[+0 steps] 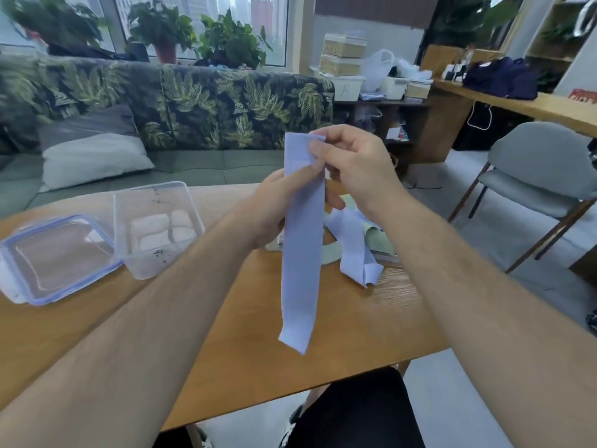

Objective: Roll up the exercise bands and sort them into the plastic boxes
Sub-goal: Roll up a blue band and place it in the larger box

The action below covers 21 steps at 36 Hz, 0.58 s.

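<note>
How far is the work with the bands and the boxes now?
Done: the open plastic box seems to hold pale rolls already, its lid beside it. In hand: the left hand and right hand hold a blue band hanging unrolled. Left: another blue band and a green band lie loose on the table.

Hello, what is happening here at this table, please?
A person holds a lilac band up with both hands: the right hand pinches its top end, the left hand grips it just below, and the rest hangs flat, not yet rolled. Another lilac band and a green one lie on the table. A clear box stands open, its lid beside it.
</note>
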### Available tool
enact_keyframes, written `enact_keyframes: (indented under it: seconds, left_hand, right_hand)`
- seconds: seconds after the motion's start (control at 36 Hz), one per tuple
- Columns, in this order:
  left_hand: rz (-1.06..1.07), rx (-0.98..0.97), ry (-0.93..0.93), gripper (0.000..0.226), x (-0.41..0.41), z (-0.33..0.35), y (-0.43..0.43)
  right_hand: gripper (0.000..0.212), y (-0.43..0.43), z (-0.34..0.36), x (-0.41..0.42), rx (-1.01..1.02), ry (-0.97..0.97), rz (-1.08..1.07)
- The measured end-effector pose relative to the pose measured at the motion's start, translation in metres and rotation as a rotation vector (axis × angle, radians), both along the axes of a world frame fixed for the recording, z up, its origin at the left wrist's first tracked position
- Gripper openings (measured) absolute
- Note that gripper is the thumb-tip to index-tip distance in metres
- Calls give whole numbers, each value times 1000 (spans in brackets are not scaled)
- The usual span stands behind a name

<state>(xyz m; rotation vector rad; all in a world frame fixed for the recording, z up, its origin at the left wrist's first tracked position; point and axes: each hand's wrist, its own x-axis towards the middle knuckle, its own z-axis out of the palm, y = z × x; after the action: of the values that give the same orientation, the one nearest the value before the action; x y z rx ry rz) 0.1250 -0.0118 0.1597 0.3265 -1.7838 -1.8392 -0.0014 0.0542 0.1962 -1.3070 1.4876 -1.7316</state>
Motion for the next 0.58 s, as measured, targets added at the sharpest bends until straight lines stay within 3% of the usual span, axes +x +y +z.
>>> enact_keyframes:
  seconds: [0.22, 0.39, 0.58]
  left_hand:
    - [-3, 114, -96, 42, 64, -43, -21]
    - [106, 222, -231, 37, 89, -73, -33]
    - [190, 387, -199, 34, 98, -105, -43]
  right_hand:
    - [15, -47, -22, 38, 281, 347, 75]
    - [18, -80, -42, 61, 349, 593, 32]
    - [22, -117, -59, 68, 391, 673, -8]
